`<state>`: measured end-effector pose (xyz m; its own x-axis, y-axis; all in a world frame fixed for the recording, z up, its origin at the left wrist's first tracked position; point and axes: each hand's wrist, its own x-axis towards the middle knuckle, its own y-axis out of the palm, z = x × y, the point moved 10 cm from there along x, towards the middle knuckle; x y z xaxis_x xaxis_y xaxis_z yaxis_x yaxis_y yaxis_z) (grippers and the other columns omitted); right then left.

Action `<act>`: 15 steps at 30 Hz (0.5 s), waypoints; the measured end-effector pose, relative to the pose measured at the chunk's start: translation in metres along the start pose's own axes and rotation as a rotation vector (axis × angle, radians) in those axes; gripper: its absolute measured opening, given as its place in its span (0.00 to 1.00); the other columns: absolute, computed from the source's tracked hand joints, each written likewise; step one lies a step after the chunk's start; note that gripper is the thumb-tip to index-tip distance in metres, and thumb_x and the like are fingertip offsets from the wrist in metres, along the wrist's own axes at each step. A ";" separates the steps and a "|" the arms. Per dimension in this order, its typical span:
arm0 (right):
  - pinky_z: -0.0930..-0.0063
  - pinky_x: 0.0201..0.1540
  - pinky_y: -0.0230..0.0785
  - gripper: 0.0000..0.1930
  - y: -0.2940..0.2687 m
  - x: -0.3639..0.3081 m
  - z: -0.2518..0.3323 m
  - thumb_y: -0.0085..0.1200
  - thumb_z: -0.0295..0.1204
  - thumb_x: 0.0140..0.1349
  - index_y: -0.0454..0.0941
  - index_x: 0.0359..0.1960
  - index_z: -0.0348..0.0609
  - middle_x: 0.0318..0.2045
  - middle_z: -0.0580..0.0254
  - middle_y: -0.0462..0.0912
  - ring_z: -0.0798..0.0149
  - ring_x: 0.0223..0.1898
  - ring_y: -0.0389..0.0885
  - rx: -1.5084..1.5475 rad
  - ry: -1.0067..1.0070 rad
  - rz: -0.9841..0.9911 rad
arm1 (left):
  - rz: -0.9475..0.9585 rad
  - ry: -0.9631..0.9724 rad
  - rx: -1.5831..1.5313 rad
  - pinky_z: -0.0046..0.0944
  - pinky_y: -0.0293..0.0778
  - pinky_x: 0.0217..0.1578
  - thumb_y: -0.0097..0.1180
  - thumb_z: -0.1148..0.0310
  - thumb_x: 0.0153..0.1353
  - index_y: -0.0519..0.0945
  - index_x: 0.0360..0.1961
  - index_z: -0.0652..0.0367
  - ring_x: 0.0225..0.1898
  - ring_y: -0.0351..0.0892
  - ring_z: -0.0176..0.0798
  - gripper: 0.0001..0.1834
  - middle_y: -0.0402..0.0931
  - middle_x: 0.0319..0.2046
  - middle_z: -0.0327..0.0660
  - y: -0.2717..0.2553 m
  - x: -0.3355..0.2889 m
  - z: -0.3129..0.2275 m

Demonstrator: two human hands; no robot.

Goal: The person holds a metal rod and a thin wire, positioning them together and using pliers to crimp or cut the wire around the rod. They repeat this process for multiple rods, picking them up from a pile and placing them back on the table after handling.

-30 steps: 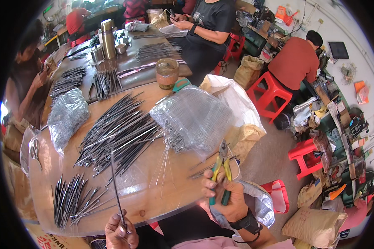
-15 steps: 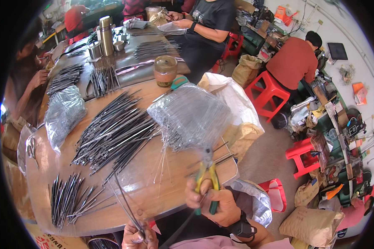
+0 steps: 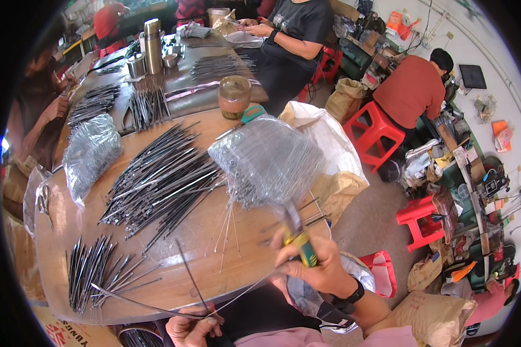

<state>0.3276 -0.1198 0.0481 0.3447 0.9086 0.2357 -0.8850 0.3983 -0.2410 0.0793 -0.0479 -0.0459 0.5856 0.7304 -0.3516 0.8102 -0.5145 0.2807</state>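
Observation:
Over the table's near edge, my left hand (image 3: 192, 328) pinches two thin dark strips (image 3: 191, 277) that cross at its fingertips. To its right, my right hand (image 3: 324, 272) is closed around pliers (image 3: 304, 247) with yellow and green handles, their jaws blurred by motion. A thin wire-like length (image 3: 246, 292) runs between the two hands, its right end at my right fingers. At the left lies a small bunch of dark strips (image 3: 95, 274). A larger pile of similar strips (image 3: 159, 179) covers the middle of the table. Beyond the pliers lies a clear plastic bag of thin wires (image 3: 269, 156).
A second plastic bag (image 3: 91, 151) and scissors (image 3: 44, 199) lie on the left. A glass jar (image 3: 234, 95), green-handled tool (image 3: 252, 113) and steel flask (image 3: 153, 46) stand or lie farther back. Co-workers sit around; a red stool (image 3: 375, 136) is at right.
The pliers have swung right and tilted, with my right hand turning over. A strip in my left hand now points left, and a thin length now stretches between my hands.

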 end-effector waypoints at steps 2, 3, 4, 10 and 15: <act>0.70 0.46 0.72 0.07 0.006 0.001 0.011 0.63 0.20 0.55 0.81 0.35 0.39 0.43 0.61 0.77 0.61 0.45 0.80 -0.119 -0.026 0.035 | 0.092 -0.015 0.094 0.27 0.71 0.27 0.55 0.83 0.62 0.81 0.39 0.68 0.24 0.77 0.31 0.06 0.82 0.29 0.45 0.006 0.002 0.005; 0.70 0.46 0.72 0.07 0.011 0.001 0.010 0.65 0.21 0.54 0.82 0.34 0.40 0.45 0.60 0.78 0.63 0.44 0.80 -0.075 -0.009 0.048 | 0.090 -0.010 0.093 0.27 0.71 0.27 0.55 0.83 0.62 0.81 0.39 0.68 0.24 0.77 0.31 0.06 0.82 0.29 0.45 0.008 0.004 0.006; 0.71 0.45 0.73 0.07 0.017 0.000 0.008 0.66 0.22 0.53 0.83 0.34 0.41 0.47 0.58 0.80 0.65 0.44 0.81 -0.031 0.011 0.059 | 0.061 -0.018 0.086 0.27 0.71 0.27 0.55 0.82 0.62 0.81 0.38 0.68 0.25 0.77 0.30 0.05 0.82 0.29 0.44 0.008 0.005 0.009; 0.67 0.41 0.73 0.09 0.042 -0.002 0.014 0.67 0.23 0.50 0.81 0.33 0.40 0.43 0.55 0.78 0.53 0.38 0.81 -0.316 -0.119 0.113 | 0.128 -0.064 0.133 0.26 0.70 0.27 0.55 0.81 0.63 0.81 0.36 0.66 0.25 0.75 0.27 0.04 0.81 0.26 0.39 0.010 0.006 0.011; 0.63 0.38 0.74 0.13 0.063 0.004 0.027 0.62 0.21 0.47 0.78 0.36 0.34 0.44 0.49 0.77 0.48 0.38 0.81 -0.417 -0.280 0.193 | 0.169 -0.225 0.088 0.26 0.61 0.18 0.56 0.80 0.60 0.79 0.40 0.66 0.17 0.67 0.27 0.07 0.79 0.24 0.42 -0.007 0.005 0.024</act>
<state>0.2651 -0.0944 0.0598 0.0407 0.9247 0.3785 -0.7048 0.2951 -0.6451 0.0769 -0.0515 -0.0709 0.6951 0.5178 -0.4987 0.6940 -0.6644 0.2773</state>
